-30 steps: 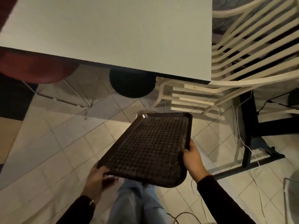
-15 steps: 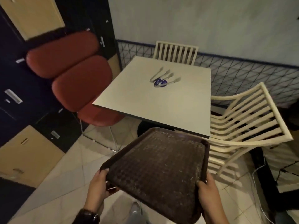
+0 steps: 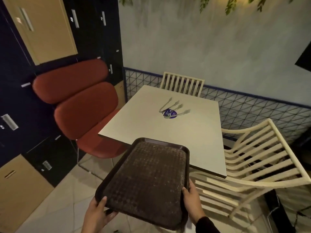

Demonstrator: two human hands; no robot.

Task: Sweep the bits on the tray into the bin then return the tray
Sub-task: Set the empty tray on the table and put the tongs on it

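A dark brown textured tray (image 3: 146,180) is held in front of me, its far end reaching over the near edge of the white table (image 3: 193,140). My left hand (image 3: 97,214) grips the tray's near-left corner, thumb on the rim. My right hand (image 3: 193,202) grips its right edge. Pale specks dot the tray's surface. No bin is in view.
A blue round sticker with several grey tongs (image 3: 171,110) lies mid-table. A red padded chair (image 3: 84,111) stands left of the table, cream slatted chairs at the right (image 3: 262,157) and far side (image 3: 181,83). Dark and tan lockers (image 3: 42,31) line the left wall.
My view has lifted from the floor and table underside to the tabletop and wall. The tray has moved forward, its far end now over the table's near edge. Both hands keep their grip.
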